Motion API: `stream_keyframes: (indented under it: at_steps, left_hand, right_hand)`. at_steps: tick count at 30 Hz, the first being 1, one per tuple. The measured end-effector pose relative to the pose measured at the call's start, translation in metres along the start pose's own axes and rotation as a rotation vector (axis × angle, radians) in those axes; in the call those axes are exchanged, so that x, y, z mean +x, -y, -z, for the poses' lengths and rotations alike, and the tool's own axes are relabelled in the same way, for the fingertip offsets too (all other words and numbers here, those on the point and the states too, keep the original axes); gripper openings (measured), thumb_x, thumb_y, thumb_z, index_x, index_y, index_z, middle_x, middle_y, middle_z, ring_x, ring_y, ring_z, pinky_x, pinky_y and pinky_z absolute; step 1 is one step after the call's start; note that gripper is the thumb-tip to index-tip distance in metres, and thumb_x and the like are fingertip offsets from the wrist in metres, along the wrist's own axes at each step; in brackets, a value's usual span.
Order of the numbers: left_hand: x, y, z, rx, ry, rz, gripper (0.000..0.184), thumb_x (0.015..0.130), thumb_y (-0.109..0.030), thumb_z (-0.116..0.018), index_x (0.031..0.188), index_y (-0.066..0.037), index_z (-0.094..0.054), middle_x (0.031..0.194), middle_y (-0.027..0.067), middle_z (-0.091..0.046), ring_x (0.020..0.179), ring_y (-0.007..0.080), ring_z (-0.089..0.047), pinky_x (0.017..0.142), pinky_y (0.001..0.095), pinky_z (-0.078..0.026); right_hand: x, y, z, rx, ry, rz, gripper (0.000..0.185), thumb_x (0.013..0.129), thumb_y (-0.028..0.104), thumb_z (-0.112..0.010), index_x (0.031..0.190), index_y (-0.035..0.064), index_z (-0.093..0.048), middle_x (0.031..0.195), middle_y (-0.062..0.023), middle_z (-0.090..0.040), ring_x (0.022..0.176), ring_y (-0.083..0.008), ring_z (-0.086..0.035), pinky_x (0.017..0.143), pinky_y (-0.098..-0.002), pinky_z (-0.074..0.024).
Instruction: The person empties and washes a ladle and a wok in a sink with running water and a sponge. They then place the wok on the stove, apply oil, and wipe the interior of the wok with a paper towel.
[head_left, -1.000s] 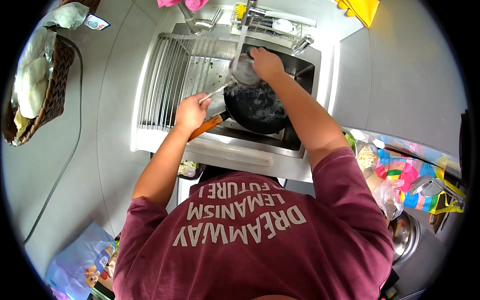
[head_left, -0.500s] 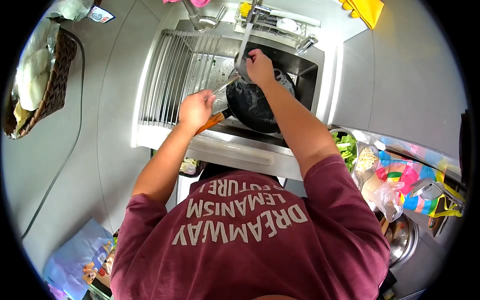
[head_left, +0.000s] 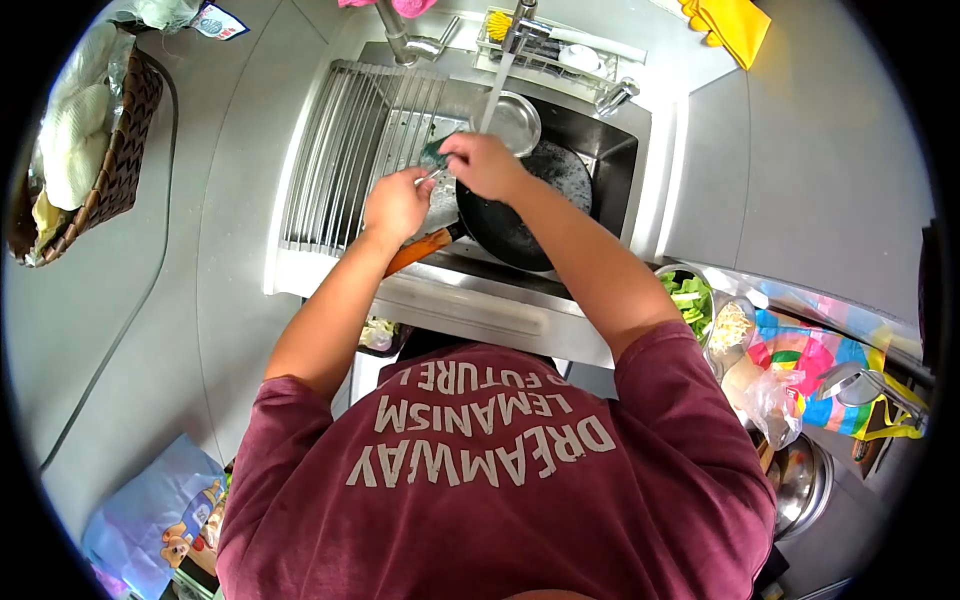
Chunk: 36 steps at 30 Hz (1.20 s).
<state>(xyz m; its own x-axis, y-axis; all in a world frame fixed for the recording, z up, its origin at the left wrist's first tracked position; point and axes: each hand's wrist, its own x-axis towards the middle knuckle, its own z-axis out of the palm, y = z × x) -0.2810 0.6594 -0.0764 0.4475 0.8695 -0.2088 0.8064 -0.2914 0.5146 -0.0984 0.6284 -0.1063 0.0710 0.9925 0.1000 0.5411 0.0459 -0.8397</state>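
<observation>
My left hand (head_left: 398, 205) is closed around the end of a thin metal handle that looks to be a ladle's. The round bowl of the ladle (head_left: 517, 118) lies beyond my right hand, beside the running water. My right hand (head_left: 485, 165) is closed, fingers bent over the handle, with a dark green scouring pad (head_left: 436, 153) showing at its fingertips. Below my hands a black frying pan (head_left: 515, 225) sits in the sink (head_left: 612, 190), wet with suds. The pan's wooden handle (head_left: 418, 251) points to the lower left, under my left wrist.
Water runs from the faucet (head_left: 520, 25). A roll-up drying rack (head_left: 345, 150) covers the sink's left side. Behind stands a caddy (head_left: 548, 58); yellow gloves (head_left: 730, 25) lie at right. Bowls of leafy greens (head_left: 688, 298) and sprouts (head_left: 730, 327) are near my right elbow. A basket (head_left: 118, 140) stands left.
My right hand has moved left and down, toward my left hand, uncovering the ladle's bowl. The green scouring pad has come into sight. My left hand has barely moved.
</observation>
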Motion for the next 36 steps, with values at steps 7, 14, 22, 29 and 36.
stream_keyframes:
  at_steps: [7, 14, 22, 29, 36]
  left_hand:
    - [0.001, 0.002, 0.0, -0.043, 0.035, -0.026, 0.026, 0.088, -0.03, -0.061, 0.104, -0.01, -0.067, 0.086, 0.0186, -0.067, 0.083, 0.0375, -0.064, 0.074, 0.045, -0.051]
    - [-0.002, 0.008, -0.001, 0.01, 0.041, -0.046, 0.029, 0.087, -0.032, -0.063, 0.104, -0.01, -0.067, 0.086, 0.0191, -0.067, 0.082, 0.0372, -0.065, 0.073, 0.0443, -0.052]
    - [-0.01, 0.015, 0.009, 0.006, 0.096, -0.054, 0.028, 0.087, -0.033, -0.062, 0.105, -0.011, -0.068, 0.085, 0.0178, -0.067, 0.083, 0.0368, -0.065, 0.074, 0.0435, -0.051]
    - [-0.019, 0.021, 0.015, 0.056, 0.052, -0.014, 0.027, 0.087, -0.032, -0.063, 0.102, -0.009, -0.067, 0.083, 0.017, -0.067, 0.08, 0.0351, -0.065, 0.071, 0.0418, -0.051]
    - [-0.018, 0.003, 0.014, -0.075, 0.044, -0.166, 0.024, 0.086, -0.029, -0.065, 0.095, -0.007, -0.066, 0.072, 0.0177, -0.063, 0.069, 0.0347, -0.063, 0.063, 0.0404, -0.049]
  right_hand:
    - [-0.001, 0.013, -0.007, -0.045, 0.081, 0.199, 0.016, 0.081, 0.011, -0.06, 0.096, 0.0058, -0.063, 0.085, -0.0157, -0.064, 0.079, -0.0333, -0.063, 0.071, -0.0408, -0.0496]
    - [-0.001, 0.009, -0.007, -0.081, 0.124, 0.206, 0.015, 0.081, 0.015, -0.06, 0.092, 0.006, -0.063, 0.084, -0.0138, -0.066, 0.08, -0.0334, -0.063, 0.073, -0.0425, -0.0505]
    - [0.001, -0.044, 0.037, -0.469, -0.226, 0.072, 0.015, 0.08, 0.013, -0.058, 0.092, 0.0043, -0.062, 0.092, -0.0148, -0.064, 0.087, -0.0331, -0.062, 0.075, -0.0421, -0.0503]
    - [-0.012, -0.051, 0.055, -0.664, 0.36, 0.166, 0.016, 0.079, 0.01, -0.055, 0.094, 0.0094, -0.06, 0.093, -0.0114, -0.062, 0.093, -0.0302, -0.06, 0.081, -0.0411, -0.0479]
    - [0.011, -0.034, 0.052, -0.706, 0.285, 0.291, 0.019, 0.082, 0.012, -0.053, 0.1, 0.0066, -0.059, 0.111, -0.009, -0.061, 0.107, -0.0295, -0.057, 0.091, -0.041, -0.045]
